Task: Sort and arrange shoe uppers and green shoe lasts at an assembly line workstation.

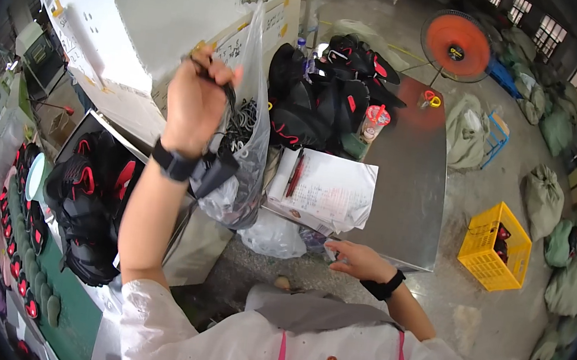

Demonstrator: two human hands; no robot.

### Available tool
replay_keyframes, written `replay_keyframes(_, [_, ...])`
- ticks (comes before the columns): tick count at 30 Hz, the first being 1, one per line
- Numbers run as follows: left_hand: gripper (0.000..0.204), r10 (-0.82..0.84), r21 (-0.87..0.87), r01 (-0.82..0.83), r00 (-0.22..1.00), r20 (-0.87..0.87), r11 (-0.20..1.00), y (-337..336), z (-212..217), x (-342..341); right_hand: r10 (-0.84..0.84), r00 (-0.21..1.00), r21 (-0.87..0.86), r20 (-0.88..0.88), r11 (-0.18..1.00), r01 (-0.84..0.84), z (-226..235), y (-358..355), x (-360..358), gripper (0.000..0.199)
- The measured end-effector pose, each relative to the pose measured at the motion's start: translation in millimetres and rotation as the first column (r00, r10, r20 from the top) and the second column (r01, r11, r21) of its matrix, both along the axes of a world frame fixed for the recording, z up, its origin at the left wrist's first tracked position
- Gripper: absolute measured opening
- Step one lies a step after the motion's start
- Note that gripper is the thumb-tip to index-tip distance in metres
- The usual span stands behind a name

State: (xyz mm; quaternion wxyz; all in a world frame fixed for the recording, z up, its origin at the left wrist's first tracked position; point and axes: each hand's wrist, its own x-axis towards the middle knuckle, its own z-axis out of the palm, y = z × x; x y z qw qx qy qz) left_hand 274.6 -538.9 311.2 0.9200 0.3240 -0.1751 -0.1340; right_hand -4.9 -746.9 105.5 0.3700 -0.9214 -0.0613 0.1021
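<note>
My left hand (196, 105) is raised beside the white pillar, its fingers curled round a dark cord (229, 95), perhaps a shoelace. Just right of it, a clear plastic bag (258, 98) hangs from a wall tap, with a tangle of black laces (242, 121) inside. Down by the table's near edge is my right hand (361, 263), thumb and fingers drawn together at a small pale thing that I cannot make out. Closest to that hand on the metal table (409, 215) lies a handwritten paper pad (334, 189) with red pens (296, 176).
Black-and-red shoes (303, 110) are heaped at the table's back, near a lidded cup (375, 119) and yellow-handled scissors (430, 100). More shoes (86, 207) fill a box at left, beside a green conveyor (77, 319). A yellow crate (493, 257) and an orange fan (455, 46) stand right.
</note>
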Motion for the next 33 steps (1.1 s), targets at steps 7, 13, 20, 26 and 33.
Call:
replay_keyframes(7, [0.008,0.064,0.077,-0.076,0.987,0.148,0.994,-35,10,92,-0.119,0.99,-0.016,-0.079,0.993,0.118,-45,-16,-52,0.052])
replay_keyframes(13, [0.01,0.045,0.683,-0.1,0.994,0.098,0.723,-43,-110,153,-0.312,0.925,0.024,-0.217,0.946,0.325,-46,-17,-89,0.052])
replay_keyframes(20, [0.041,-0.096,0.831,-0.368,0.892,0.442,0.417,-55,-137,171,-0.383,0.879,0.0,-0.283,0.917,0.4,-58,-19,-109,0.052])
replay_keyframes(26, [0.059,-0.111,0.807,-0.558,0.804,0.583,0.195,-42,-136,172,-0.348,0.919,-0.007,-0.184,0.936,0.353,-49,-3,-97,0.051])
replay_keyframes(33, [0.053,-0.18,0.578,-0.599,0.592,0.786,0.554,-63,-124,100,-0.324,0.936,-0.093,-0.137,0.945,0.313,-64,-17,-110,0.051])
